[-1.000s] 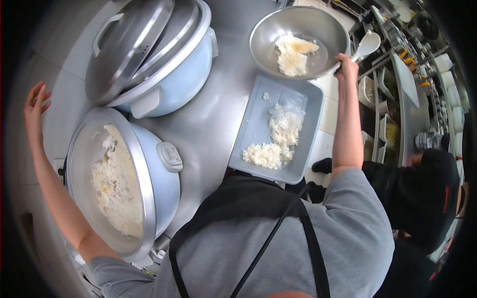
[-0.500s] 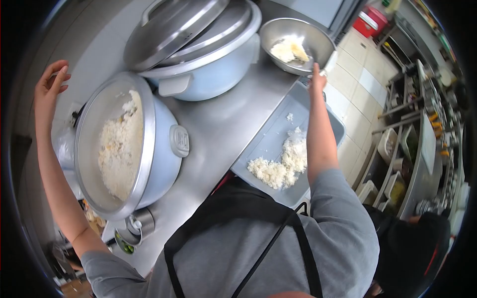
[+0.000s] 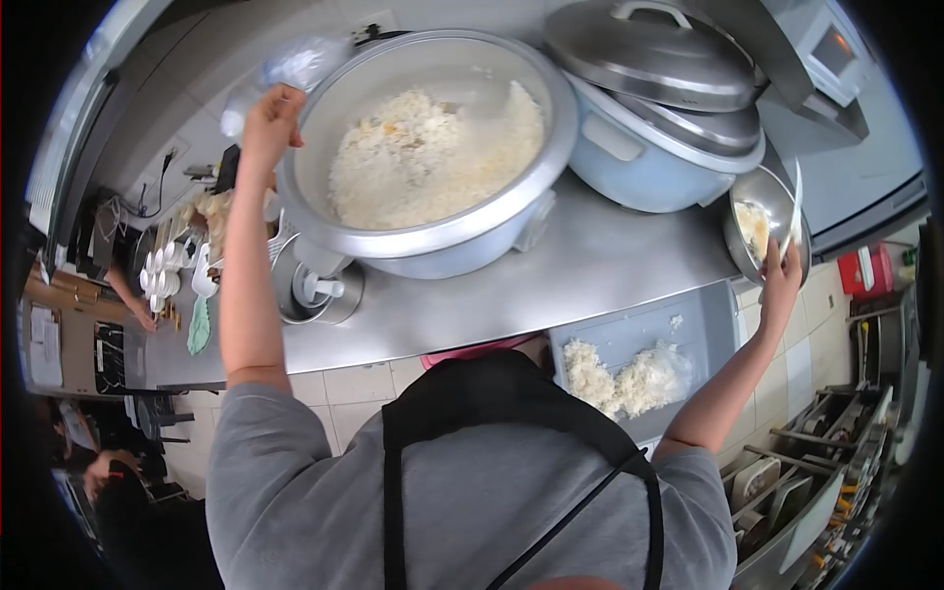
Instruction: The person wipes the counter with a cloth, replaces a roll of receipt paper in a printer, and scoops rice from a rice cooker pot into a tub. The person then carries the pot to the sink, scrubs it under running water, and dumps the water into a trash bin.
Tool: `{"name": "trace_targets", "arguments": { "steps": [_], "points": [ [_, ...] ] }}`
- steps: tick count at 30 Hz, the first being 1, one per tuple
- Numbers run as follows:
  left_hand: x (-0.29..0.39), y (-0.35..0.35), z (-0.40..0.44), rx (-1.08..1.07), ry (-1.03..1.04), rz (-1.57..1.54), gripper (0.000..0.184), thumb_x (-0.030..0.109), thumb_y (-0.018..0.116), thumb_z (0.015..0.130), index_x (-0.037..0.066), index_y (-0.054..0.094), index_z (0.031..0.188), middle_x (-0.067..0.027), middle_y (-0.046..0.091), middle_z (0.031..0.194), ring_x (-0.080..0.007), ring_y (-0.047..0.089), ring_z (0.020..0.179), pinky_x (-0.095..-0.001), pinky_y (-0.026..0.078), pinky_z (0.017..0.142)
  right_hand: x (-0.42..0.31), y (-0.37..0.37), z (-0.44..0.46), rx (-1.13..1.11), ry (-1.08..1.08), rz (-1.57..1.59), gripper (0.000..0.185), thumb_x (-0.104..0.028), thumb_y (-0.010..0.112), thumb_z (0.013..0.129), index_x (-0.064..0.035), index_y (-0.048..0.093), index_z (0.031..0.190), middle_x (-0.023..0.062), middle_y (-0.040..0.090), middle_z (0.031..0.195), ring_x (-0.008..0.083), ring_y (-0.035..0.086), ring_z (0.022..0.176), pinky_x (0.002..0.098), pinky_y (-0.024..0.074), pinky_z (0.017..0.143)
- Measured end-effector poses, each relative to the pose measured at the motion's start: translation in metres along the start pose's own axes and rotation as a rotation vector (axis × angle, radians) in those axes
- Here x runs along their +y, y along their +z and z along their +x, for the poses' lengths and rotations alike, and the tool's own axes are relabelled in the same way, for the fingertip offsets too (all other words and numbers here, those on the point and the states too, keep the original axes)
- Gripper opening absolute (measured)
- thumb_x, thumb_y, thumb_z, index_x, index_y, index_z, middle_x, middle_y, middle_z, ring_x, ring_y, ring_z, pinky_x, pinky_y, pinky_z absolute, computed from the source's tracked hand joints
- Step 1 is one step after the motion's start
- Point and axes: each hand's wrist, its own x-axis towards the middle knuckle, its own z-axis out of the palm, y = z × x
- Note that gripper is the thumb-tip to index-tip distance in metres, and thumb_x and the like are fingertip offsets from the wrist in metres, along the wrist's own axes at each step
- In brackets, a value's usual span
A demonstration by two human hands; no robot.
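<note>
So we've got the bowl (image 3: pixel 774 200) out at about 3 o'clock, by the end of the metal surface (image 3: pixel 452 313), with a soft lump of rice (image 3: pixel 753 226) in it. Our right hand (image 3: pixel 782 265) is at its near rim, grip closed around the white spoon (image 3: pixel 797 192). Can't tell if those fingers pinch the rim too.

Left hand (image 3: pixel 270 123) is at 10 o'clock, just beside the 9 o'clock side of the big cooker (image 3: pixel 433 228). That grip is half open, fingers loosely curled, nothing visible in it. Can't tell if it touches the rim.

How we figure it handles: the bowl is thin, stiff metal, so pretty light, but slick if wet. We'd pinch the rim with the thumb inside and fingers under. The spoon looks light and stiff, best held by the handle. The rice is soft and clumpy, and likely sticks to the spoon and squashes if pressed.

The cooker, at 12 o'clock, has lots of rice in it, so probably heavy; two hands on its side handles, imo. The tray (image 3: pixel 725 320) at 4 o'clock has more rice and could flex, so we'd support it from below.
</note>
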Motion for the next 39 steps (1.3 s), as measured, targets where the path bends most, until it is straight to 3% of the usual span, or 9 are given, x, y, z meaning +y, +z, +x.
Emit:
{"name": "trace_targets", "arguments": {
  "steps": [4,6,10,14,16,20,27,33,39],
  "points": [
    [-0.069,-0.016,-0.012,0.150,0.116,0.007,0.023,0.015,0.058,0.078,0.009,0.057,0.101,-0.0039,0.059,0.066,-0.0132,0.057,0.062,-0.0259,0.046,0.057,-0.104,0.061,-0.032,-0.270,-0.125,0.040,0.026,-0.027,0.051,0.086,-0.0038,0.055,0.097,-0.0016,0.042,0.058,0.0054,0.040,0.050,0.0212,0.0325,0.045],
    [-0.092,-0.025,-0.015,0.269,0.083,0.388,0.027,0.025,0.061,0.075,0.009,0.061,0.097,-0.0103,0.062,0.074,-0.0222,0.061,0.070,-0.0312,0.047,0.063,-0.136,0.094,-0.049,-0.333,-0.177,0.140,0.029,-0.031,0.051,0.085,-0.0042,0.057,0.093,-0.0017,0.043,0.057,0.0052,0.041,0.052,0.0207,0.0325,0.047],
    [-0.110,-0.026,-0.020,0.222,-0.136,0.473,0.054,0.053,0.054,0.073,0.002,0.064,0.088,-0.0175,0.063,0.082,-0.0312,0.059,0.084,-0.0359,0.044,0.076,-0.134,0.160,-0.055,-0.324,-0.216,0.017,0.024,-0.026,0.061,0.078,-0.0029,0.057,0.079,0.0026,0.052,0.058,0.0103,0.048,0.055,0.0251,0.0386,0.053],
    [-0.125,-0.019,0.004,0.007,-0.260,0.552,0.066,0.056,0.051,0.073,-0.006,0.059,0.095,-0.0244,0.059,0.090,-0.0353,0.057,0.089,-0.0380,0.041,0.081,-0.134,0.205,-0.060,-0.364,-0.089,0.063,0.030,-0.028,0.065,0.074,-0.0055,0.046,0.068,0.0031,0.052,0.057,0.0091,0.045,0.048,0.0241,0.0361,0.043],
    [-0.148,-0.007,0.017,0.065,-0.262,0.227,0.067,0.048,0.053,0.073,-0.011,0.050,0.105,-0.0302,0.054,0.099,-0.0371,0.054,0.095,-0.0383,0.039,0.084,-0.141,0.222,-0.066,-0.395,0.026,0.122,0.033,-0.029,0.066,0.073,-0.0072,0.042,0.066,0.0024,0.050,0.056,0.0083,0.043,0.045,0.0235,0.0342,0.039],
    [-0.144,-0.005,0.007,0.034,-0.281,-0.175,0.061,0.033,0.054,0.070,-0.011,0.045,0.111,-0.0270,0.053,0.104,-0.0325,0.054,0.095,-0.0336,0.040,0.083,-0.145,0.244,-0.075,-0.386,0.071,0.439,0.030,-0.025,0.065,0.073,-0.0104,0.038,0.072,-0.0033,0.039,0.055,0.0062,0.034,0.042,0.0216,0.0275,0.035],
    [-0.130,-0.005,-0.029,0.172,-0.364,-0.156,0.063,0.032,0.058,0.070,-0.012,0.043,0.112,-0.0261,0.051,0.108,-0.0286,0.053,0.096,-0.0318,0.040,0.081,-0.145,0.220,-0.063,-0.492,0.171,0.405,0.030,-0.020,0.064,0.073,-0.0110,0.036,0.072,-0.0027,0.040,0.058,0.0055,0.036,0.045,0.0209,0.0275,0.037],
    [-0.122,-0.009,0.001,0.027,-0.397,-0.345,0.040,0.020,0.063,0.069,-0.006,0.053,0.097,-0.0118,0.060,0.080,-0.0174,0.058,0.067,-0.0258,0.045,0.059,-0.154,0.223,-0.039,-0.532,0.097,0.324,0.032,-0.019,0.066,0.070,-0.0107,0.035,0.071,-0.0016,0.040,0.059,0.0066,0.037,0.047,0.0215,0.0287,0.039],
    [-0.120,-0.007,-0.002,0.096,-0.400,-0.581,0.026,0.008,0.058,0.065,-0.002,0.056,0.088,-0.0088,0.059,0.074,-0.0161,0.056,0.060,-0.0249,0.044,0.055,-0.150,0.228,-0.034,-0.489,0.151,0.441,0.035,-0.017,0.070,0.067,-0.0115,0.035,0.071,-0.0020,0.040,0.058,0.0063,0.037,0.045,0.0207,0.0280,0.038]
  ]
}}
